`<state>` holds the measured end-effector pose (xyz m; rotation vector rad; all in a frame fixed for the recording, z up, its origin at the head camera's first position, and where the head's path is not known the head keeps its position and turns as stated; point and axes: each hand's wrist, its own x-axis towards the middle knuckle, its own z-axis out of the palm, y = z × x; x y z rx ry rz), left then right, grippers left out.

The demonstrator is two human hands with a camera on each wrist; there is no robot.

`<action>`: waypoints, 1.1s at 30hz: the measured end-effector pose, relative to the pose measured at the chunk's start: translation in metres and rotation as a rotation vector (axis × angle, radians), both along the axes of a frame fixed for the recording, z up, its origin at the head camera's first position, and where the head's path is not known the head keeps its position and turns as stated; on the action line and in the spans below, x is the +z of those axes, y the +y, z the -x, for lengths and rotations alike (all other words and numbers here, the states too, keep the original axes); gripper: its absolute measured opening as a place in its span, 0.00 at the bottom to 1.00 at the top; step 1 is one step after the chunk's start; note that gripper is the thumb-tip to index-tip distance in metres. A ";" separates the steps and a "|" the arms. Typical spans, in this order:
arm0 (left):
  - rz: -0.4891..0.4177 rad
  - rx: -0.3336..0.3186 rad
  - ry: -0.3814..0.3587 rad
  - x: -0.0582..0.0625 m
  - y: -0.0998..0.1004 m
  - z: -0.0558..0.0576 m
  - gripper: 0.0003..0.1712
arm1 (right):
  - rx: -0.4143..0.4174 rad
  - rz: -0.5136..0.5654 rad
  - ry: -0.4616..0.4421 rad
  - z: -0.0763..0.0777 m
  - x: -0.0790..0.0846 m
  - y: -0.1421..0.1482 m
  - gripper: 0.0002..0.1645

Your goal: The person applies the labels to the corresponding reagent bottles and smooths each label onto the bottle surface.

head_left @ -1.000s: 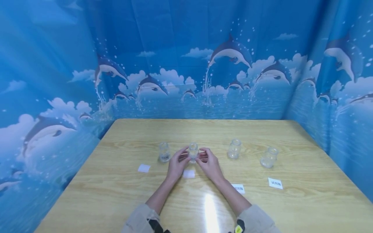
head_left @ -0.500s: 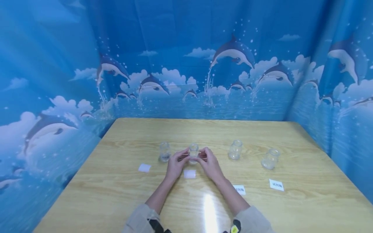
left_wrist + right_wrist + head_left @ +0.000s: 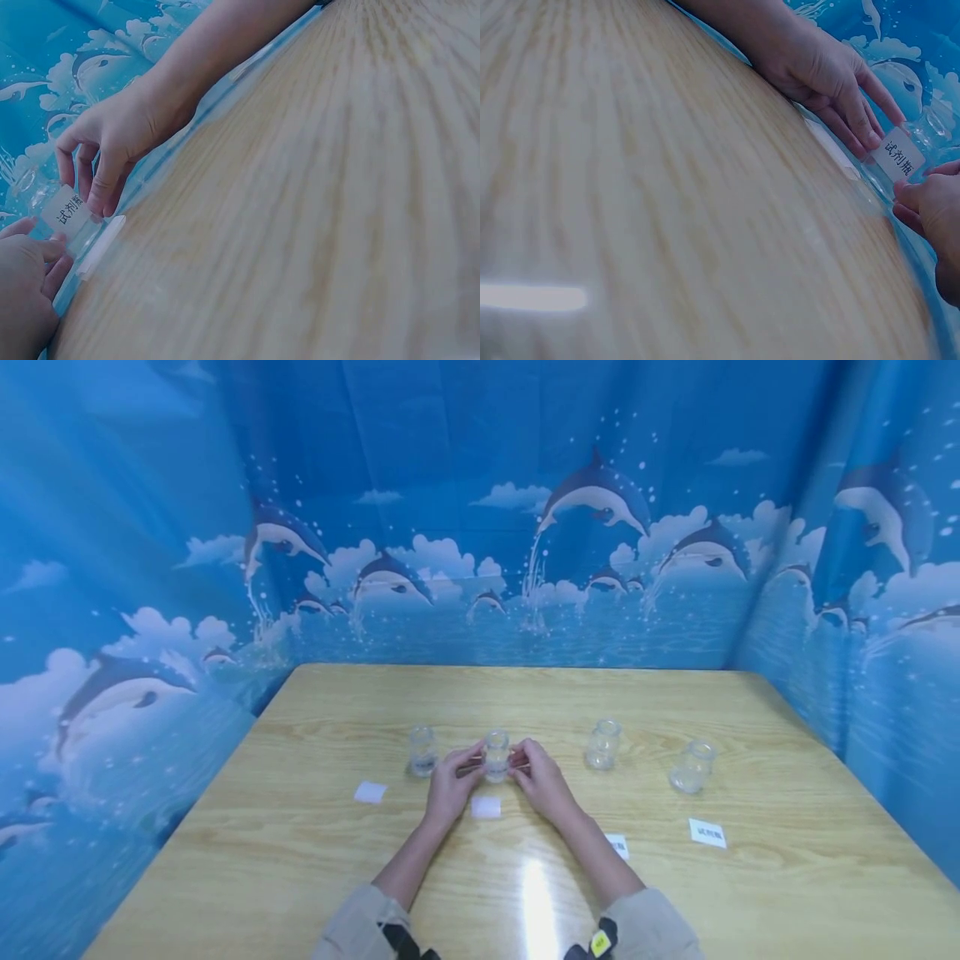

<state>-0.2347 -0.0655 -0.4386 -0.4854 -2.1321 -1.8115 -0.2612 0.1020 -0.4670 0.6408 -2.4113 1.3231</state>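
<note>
A clear glass reagent bottle (image 3: 497, 745) stands upright near the middle of the table, between both hands. On its front is a white label (image 3: 900, 154) with dark printed characters. My left hand (image 3: 450, 789) holds the bottle's left side, its thumb by the label's edge in the left wrist view. From the right, my right hand (image 3: 543, 785) holds the bottle with thumb and fingers at the label's other edge. The far side of the bottle and some fingertips are hidden.
Another glass bottle (image 3: 423, 752) stands just left; two more, a bottle (image 3: 603, 745) and a bottle (image 3: 692, 767), stand right. White slips lie in front: a blank slip (image 3: 371, 792), another slip (image 3: 486, 807), and two printed slips, one partly behind the right forearm. A dolphin-print curtain (image 3: 480, 527) surrounds the table.
Both thumbs met at the front of the bottle half a second ago; now they are apart at its sides. The bottle stays in place, and the right forearm covers more of a printed slip.
</note>
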 end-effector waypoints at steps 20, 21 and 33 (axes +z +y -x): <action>0.049 0.043 -0.018 -0.033 -0.002 0.022 0.25 | -0.077 -0.014 0.094 -0.006 -0.003 -0.013 0.26; 0.053 0.041 -0.013 -0.033 -0.003 0.022 0.25 | -0.064 -0.014 0.091 -0.006 -0.002 -0.012 0.25; 0.028 0.004 -0.021 -0.026 -0.004 0.017 0.21 | -0.001 0.044 -0.084 -0.004 0.003 -0.001 0.13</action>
